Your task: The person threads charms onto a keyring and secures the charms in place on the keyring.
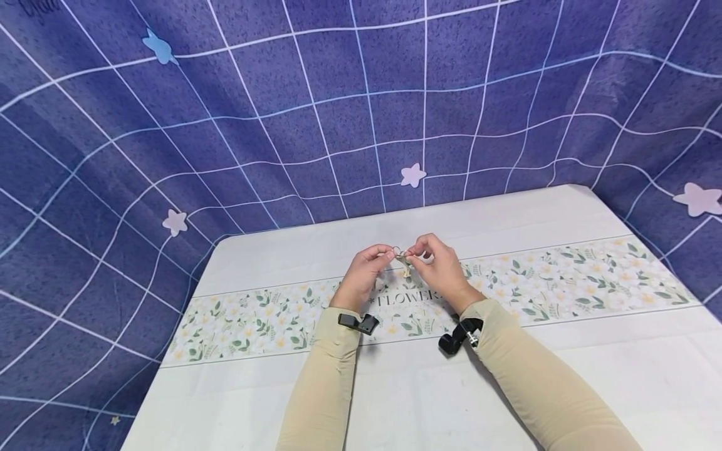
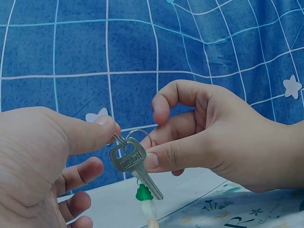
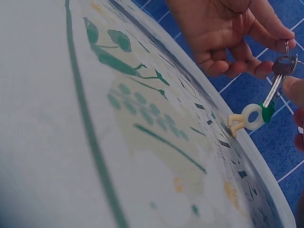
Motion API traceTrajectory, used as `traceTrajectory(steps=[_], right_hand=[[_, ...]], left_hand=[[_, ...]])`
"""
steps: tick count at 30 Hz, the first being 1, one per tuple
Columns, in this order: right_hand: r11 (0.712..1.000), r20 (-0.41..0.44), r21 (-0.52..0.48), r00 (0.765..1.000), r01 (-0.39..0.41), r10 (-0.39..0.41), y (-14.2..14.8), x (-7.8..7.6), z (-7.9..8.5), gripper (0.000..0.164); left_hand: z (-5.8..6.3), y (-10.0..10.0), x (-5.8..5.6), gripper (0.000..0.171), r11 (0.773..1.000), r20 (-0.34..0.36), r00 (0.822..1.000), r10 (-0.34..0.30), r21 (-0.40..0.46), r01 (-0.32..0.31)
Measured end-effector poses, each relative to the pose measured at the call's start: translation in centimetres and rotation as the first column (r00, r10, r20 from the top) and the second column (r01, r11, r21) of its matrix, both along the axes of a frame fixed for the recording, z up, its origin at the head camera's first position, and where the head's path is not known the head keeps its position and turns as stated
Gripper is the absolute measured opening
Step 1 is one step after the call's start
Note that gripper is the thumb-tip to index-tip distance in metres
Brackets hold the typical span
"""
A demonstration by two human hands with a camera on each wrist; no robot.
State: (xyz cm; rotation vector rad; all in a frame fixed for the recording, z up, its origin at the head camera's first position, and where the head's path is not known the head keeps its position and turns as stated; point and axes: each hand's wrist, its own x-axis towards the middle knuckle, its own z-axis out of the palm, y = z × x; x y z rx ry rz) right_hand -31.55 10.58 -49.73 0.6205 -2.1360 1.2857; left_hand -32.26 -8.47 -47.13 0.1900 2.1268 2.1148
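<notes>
Between the two raised hands is a metal key ring (image 2: 140, 131) carrying a silver key (image 2: 130, 160) and a small charm. My left hand (image 1: 361, 275) pinches one side of the ring between thumb and index finger, its other fingers loosely bent. From the right, my right hand (image 1: 444, 270) pinches the ring's opposite side, its thumb tip close against the key's edge. The key points down with its lettered head towards the left wrist view. Below it dangles the charm (image 3: 253, 117), with a green top, a pale round loop and cream legs. Fingertips partly hide the ring.
Under the hands stands a table with a white cloth (image 1: 406, 388) and a printed floral band (image 1: 248, 319). A purple-blue grid curtain (image 1: 316, 113) with star shapes hangs behind and at both sides. Each wrist wears a black camera mount.
</notes>
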Motion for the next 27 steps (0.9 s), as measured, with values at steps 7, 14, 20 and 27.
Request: traceTrajectory(steps=[7, 14, 20, 27], right_hand=[[0.995, 0.013, -0.070, 0.997, -0.072, 0.073, -0.1, 0.0, 0.0, 0.034], [0.984, 0.007, -0.114, 0.991, -0.135, 0.137, -0.3, -0.1, 0.1, 0.035], [0.963, 0.051, -0.176, 0.975, -0.205, 0.217, -0.4, 0.0, 0.1, 0.034], [0.956, 0.164, -0.177, 0.950, -0.235, 0.264, -0.5, 1.0, 1.2, 0.033]], left_hand=[[0.6, 0.0, 0.2, 0.009, 1.000, -0.058, 0.998, -0.013, -0.005, 0.013], [1.6, 0.1, 0.4, 0.011, 1.000, -0.114, 0.993, -0.010, 0.003, 0.010], [2.5, 0.1, 0.7, 0.011, 0.999, -0.135, 0.991, -0.015, 0.031, 0.019], [3.3, -0.1, 1.1, 0.017, 0.997, -0.153, 0.988, -0.036, 0.059, 0.045]])
